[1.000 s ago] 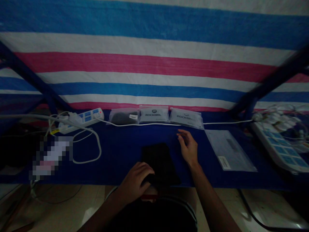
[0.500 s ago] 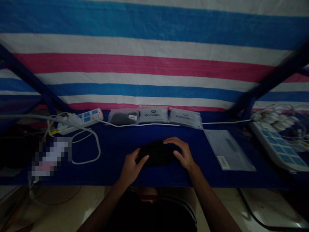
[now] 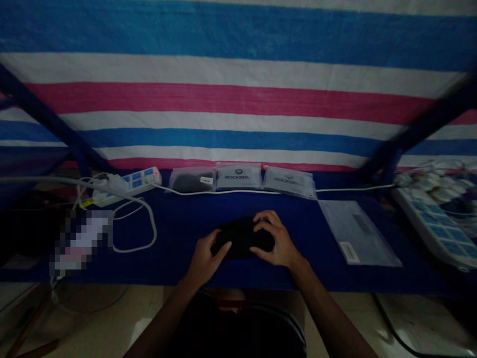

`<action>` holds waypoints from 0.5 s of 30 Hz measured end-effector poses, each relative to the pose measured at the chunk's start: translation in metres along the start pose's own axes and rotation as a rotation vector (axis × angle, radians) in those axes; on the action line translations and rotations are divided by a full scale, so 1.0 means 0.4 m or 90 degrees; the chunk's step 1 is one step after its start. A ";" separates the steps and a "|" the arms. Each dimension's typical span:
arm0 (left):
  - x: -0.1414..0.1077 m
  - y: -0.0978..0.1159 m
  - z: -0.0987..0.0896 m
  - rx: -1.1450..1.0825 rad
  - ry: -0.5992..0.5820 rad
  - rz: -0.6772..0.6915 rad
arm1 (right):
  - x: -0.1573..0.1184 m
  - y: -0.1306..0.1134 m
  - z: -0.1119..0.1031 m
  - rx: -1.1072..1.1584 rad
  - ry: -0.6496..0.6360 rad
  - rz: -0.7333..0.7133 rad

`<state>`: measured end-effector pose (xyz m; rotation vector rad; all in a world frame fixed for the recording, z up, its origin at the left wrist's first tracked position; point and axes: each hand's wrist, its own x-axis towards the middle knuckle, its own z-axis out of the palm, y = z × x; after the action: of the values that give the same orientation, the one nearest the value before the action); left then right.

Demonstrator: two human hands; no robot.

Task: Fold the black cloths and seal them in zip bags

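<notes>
Since a moment ago, my right hand has curled in tighter over the soft black thing, and the thing looks a bit more bunched up. My left hand holds its left end, with the fingers bent around it. My right hand holds its right end, with the fingers bent over the top. Neither hand is spread flat. Both hands press in from the sides, and they are close together but not touching. The soft black thing lies in the middle of the counter, near the front edge. The counter has a dark blue cover on it. Past my hands, three clear bags lie side by side. The left bag has something dark in it, and the other two have ROCKBRO words on them. A thin white cord runs along just in front of the bags. On the left is a white power strip with blue switches, and a white cord loop lies near it. On the right is a flat clear sleeve with a white label. Past that is a bigger white power strip with blue squares. Behind it all hangs a striped sheet of blue, white and pink
</notes>
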<state>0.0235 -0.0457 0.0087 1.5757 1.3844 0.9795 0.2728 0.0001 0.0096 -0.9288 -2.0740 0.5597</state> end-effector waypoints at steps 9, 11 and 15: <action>-0.021 -0.007 0.004 0.089 0.059 0.214 | -0.018 -0.012 0.025 0.023 -0.071 -0.040; -0.019 -0.003 0.004 0.093 0.063 0.230 | -0.020 -0.010 0.026 0.010 -0.072 -0.021; -0.015 -0.001 0.003 0.091 0.050 0.167 | -0.026 -0.005 0.027 -0.007 -0.053 0.017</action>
<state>0.0239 -0.0519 0.0076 1.8790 1.3472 1.1285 0.2679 -0.0099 -0.0007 -0.9550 -2.1447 0.6103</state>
